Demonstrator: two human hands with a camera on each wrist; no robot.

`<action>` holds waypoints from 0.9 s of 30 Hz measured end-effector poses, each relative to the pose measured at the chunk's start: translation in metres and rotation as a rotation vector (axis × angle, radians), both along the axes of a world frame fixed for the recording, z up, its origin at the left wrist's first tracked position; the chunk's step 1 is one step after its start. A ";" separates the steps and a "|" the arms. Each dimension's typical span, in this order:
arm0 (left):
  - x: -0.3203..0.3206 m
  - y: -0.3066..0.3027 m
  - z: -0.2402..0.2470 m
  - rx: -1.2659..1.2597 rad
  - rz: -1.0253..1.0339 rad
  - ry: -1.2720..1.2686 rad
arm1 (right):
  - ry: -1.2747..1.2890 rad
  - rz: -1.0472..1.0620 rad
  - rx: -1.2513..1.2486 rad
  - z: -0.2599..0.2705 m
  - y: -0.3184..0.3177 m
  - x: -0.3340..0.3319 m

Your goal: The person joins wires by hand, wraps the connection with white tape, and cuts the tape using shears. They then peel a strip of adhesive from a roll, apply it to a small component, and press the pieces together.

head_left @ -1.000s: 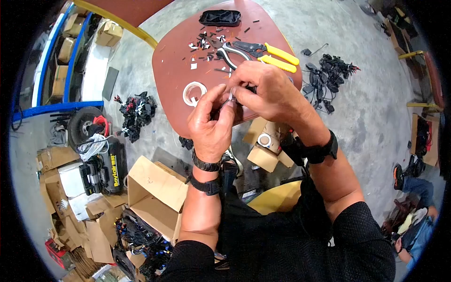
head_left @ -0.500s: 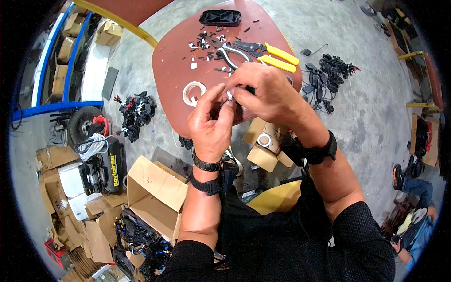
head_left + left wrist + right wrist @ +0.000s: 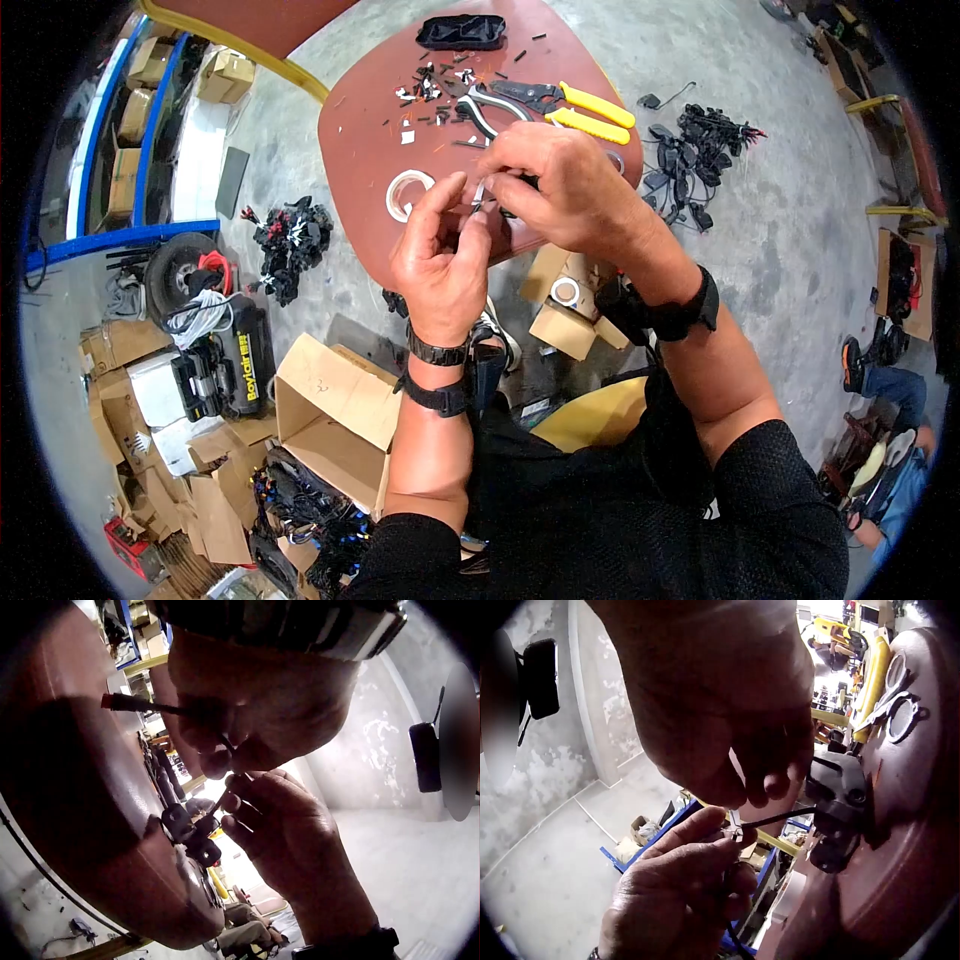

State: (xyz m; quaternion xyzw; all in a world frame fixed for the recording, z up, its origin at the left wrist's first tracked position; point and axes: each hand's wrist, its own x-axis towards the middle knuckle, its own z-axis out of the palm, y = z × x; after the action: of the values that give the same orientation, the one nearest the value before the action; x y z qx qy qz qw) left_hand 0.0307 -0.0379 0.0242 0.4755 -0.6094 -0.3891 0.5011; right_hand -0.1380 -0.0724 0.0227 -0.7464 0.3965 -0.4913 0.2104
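My left hand (image 3: 440,260) pinches a thin black cable (image 3: 780,817) between thumb and fingers. A small white strip (image 3: 736,822) wraps or lies against the cable at the fingertips. Close beside it, my right hand (image 3: 570,190) has thumb and finger pinched on the white strip, the fingertips of both hands nearly meeting. One end of the cable leads to a black plastic housing (image 3: 838,784) by the table edge. Past the left hand sticks out a cable end with a reddish-brown tip (image 3: 112,702).
On the red-brown table (image 3: 370,130) lie a white tape roll (image 3: 408,195), yellow-handled wire strippers (image 3: 590,112), dark-handled pliers (image 3: 480,112), a black tray (image 3: 461,33) and scattered clippings. Black cable bundles (image 3: 290,245) sit on the floor. An open carton (image 3: 335,395) stands near my left arm.
The whole head view has shifted slightly. My left index finger has spread a little from its thumb, and more of the white strip shows between the hands.
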 end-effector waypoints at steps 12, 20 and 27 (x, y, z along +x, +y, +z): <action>-0.002 0.001 -0.001 -0.015 0.009 0.008 | 0.184 0.033 -0.095 0.003 0.001 -0.006; -0.001 0.000 -0.003 -0.040 -0.028 0.009 | 0.068 -0.008 -0.010 -0.001 0.000 0.000; 0.000 0.001 -0.001 0.018 -0.075 0.076 | 0.083 -0.029 -0.005 0.001 0.001 0.001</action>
State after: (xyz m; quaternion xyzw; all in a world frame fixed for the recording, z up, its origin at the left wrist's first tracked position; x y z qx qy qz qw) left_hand 0.0303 -0.0374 0.0227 0.4419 -0.6038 -0.4308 0.5045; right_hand -0.1368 -0.0712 0.0240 -0.7608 0.4145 -0.4639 0.1849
